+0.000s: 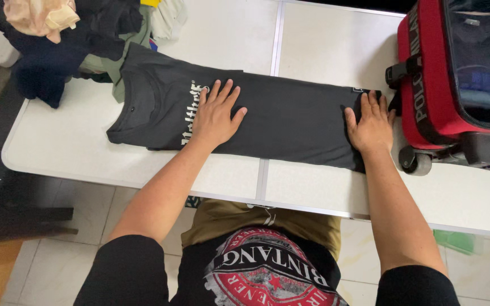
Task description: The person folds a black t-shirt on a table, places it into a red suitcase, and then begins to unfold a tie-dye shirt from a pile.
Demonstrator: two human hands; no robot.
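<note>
A dark grey T-shirt (290, 119) with white lettering lies folded into a long strip across the white folding table (75, 147), its collar toward the left. My left hand (216, 116) rests flat on the shirt's chest, fingers spread, just right of the lettering. My right hand (372, 124) presses flat on the shirt's hem end at the right, close to the suitcase. Neither hand grips anything.
A red and black wheeled suitcase (443, 85) lies open on the table's right end. A pile of dark, green and peach clothes (69, 34) sits at the back left corner. Tiled floor shows below the table's near edge.
</note>
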